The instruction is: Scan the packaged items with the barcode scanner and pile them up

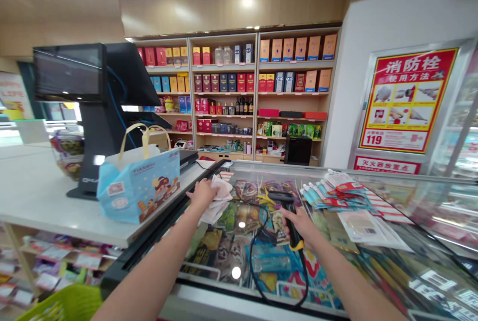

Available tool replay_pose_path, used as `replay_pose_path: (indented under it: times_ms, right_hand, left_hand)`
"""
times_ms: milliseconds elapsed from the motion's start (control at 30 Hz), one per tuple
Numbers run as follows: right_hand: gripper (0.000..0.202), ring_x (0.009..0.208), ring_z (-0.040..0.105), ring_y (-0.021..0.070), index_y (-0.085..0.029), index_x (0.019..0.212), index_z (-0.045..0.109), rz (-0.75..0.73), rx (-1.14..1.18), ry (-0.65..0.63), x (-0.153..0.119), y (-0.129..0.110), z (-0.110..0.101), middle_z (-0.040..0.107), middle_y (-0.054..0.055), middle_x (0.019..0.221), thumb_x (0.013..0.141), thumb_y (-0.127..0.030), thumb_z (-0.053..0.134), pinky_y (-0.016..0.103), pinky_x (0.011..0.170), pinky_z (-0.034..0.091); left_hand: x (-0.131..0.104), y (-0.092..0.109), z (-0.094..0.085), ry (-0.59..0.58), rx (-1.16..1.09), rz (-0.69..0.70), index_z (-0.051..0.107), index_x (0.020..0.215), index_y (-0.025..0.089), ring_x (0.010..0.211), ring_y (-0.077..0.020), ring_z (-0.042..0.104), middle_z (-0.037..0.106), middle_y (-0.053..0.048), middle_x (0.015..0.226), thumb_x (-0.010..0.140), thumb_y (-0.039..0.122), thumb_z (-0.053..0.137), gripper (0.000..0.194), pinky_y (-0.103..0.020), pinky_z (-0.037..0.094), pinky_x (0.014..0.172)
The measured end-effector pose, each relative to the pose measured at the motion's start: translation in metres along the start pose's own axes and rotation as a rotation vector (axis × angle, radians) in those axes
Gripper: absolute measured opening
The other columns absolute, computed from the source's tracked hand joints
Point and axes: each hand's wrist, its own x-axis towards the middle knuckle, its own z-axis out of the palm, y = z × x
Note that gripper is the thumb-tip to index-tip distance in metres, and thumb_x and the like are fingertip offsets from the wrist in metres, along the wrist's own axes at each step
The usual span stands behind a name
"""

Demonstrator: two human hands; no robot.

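Note:
My right hand [300, 226] is wrapped around the handle of a black barcode scanner [295, 234] with a yellow-tipped base. Its head points left, over the glass top of a chest freezer [239, 224], and its black cable loops down across the glass. My left hand [203, 194] is at the far left side of the freezer top, closed on the near corner of some thin white packets [220, 196]; its fingertips are partly hidden. Right of the scanner lies a pile of blue, red and white flat packets [336, 191].
A white counter [48, 206] on the left bears a blue paper carrier bag [138, 186] and a black point-of-sale terminal [89, 112]. Clear plastic packets [362, 226] lie on the glass at right. A green basket [63, 303] is at lower left. Stocked shelves [224, 68] line the back wall.

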Motion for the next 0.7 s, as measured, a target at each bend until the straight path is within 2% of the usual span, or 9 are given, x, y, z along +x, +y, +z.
replay_pose_path:
  times_ms: [67, 133, 233, 300, 400, 467, 533, 700]
  right_hand:
    - [0.028, 0.034, 0.044, 0.0088, -0.02, 0.069, 0.045, 0.004, -0.004, -0.008, -0.002, -0.002, 0.001, 0.049, -0.006, 0.045, 0.074, -0.042, 0.063, 0.022, 0.036, 0.041]
    - [0.029, 0.033, 0.043, 0.0083, -0.02, 0.069, 0.045, 0.013, -0.007, -0.025, -0.005, -0.005, 0.003, 0.048, -0.007, 0.044, 0.074, -0.043, 0.063, 0.021, 0.035, 0.039]
    - [0.032, 0.034, 0.043, 0.0075, -0.02, 0.07, 0.045, 0.017, 0.014, -0.064, -0.01, -0.01, 0.006, 0.048, -0.008, 0.045, 0.071, -0.045, 0.065, 0.02, 0.035, 0.039]
    - [0.035, 0.036, 0.044, 0.0073, -0.02, 0.07, 0.045, 0.003, 0.036, -0.102, -0.013, -0.012, 0.007, 0.049, -0.007, 0.047, 0.067, -0.046, 0.068, 0.02, 0.035, 0.04]
    - [0.039, 0.037, 0.045, 0.0069, -0.019, 0.069, 0.046, -0.025, 0.049, -0.163, -0.015, -0.013, 0.008, 0.05, -0.007, 0.048, 0.063, -0.049, 0.071, 0.02, 0.036, 0.04]
    - [0.041, 0.036, 0.044, 0.0065, -0.019, 0.069, 0.047, -0.033, 0.049, -0.19, -0.015, -0.013, 0.008, 0.05, -0.007, 0.047, 0.061, -0.051, 0.071, 0.02, 0.036, 0.04]
    - [0.042, 0.036, 0.044, 0.0067, -0.019, 0.069, 0.047, -0.036, 0.056, -0.19, -0.016, -0.013, 0.008, 0.05, -0.007, 0.047, 0.06, -0.052, 0.072, 0.021, 0.035, 0.039]
    - [0.041, 0.035, 0.043, 0.0065, -0.019, 0.069, 0.047, -0.015, 0.023, -0.173, -0.016, -0.012, 0.009, 0.05, -0.007, 0.046, 0.06, -0.052, 0.071, 0.02, 0.036, 0.04]
  left_hand:
    - [-0.003, 0.002, -0.002, 0.053, -0.077, 0.037, 0.07, 0.088, 0.018, 0.114, -0.0347, 0.056, 0.069, -0.015, 0.106, 0.078, 0.032, 0.059, 0.02, -0.045, 0.043, 0.09]
    - [-0.006, 0.009, 0.0, 0.099, -0.264, 0.077, 0.07, 0.085, 0.016, 0.099, -0.0307, 0.062, 0.072, -0.012, 0.09, 0.079, 0.031, 0.057, 0.021, -0.04, 0.045, 0.086]
    - [-0.013, 0.033, 0.017, 0.178, -0.776, 0.063, 0.068, 0.084, 0.015, 0.084, -0.0221, 0.065, 0.071, -0.007, 0.083, 0.08, 0.026, 0.056, 0.017, -0.032, 0.048, 0.079]
    - [-0.02, 0.058, 0.037, 0.162, -1.197, -0.059, 0.065, 0.087, 0.015, 0.076, -0.0169, 0.064, 0.07, -0.005, 0.083, 0.081, 0.02, 0.054, 0.014, -0.029, 0.05, 0.075]
    - [-0.035, 0.094, 0.073, -0.06, -1.674, -0.326, 0.061, 0.095, 0.017, 0.067, -0.0137, 0.064, 0.067, -0.003, 0.079, 0.08, 0.008, 0.05, 0.02, -0.029, 0.052, 0.071]
    - [-0.045, 0.11, 0.094, -0.13, -1.8, -0.472, 0.059, 0.096, 0.016, 0.062, -0.0123, 0.063, 0.065, -0.002, 0.073, 0.083, 0.005, 0.046, 0.022, -0.027, 0.052, 0.066]
    - [-0.052, 0.116, 0.108, -0.125, -1.833, -0.571, 0.058, 0.095, 0.015, 0.058, -0.011, 0.061, 0.062, -0.001, 0.069, 0.085, 0.004, 0.044, 0.021, -0.024, 0.052, 0.063]
    - [-0.054, 0.108, 0.118, -0.04, -1.873, -0.722, 0.058, 0.089, 0.015, 0.058, -0.0102, 0.06, 0.061, -0.002, 0.069, 0.088, 0.007, 0.044, 0.016, -0.022, 0.052, 0.062]
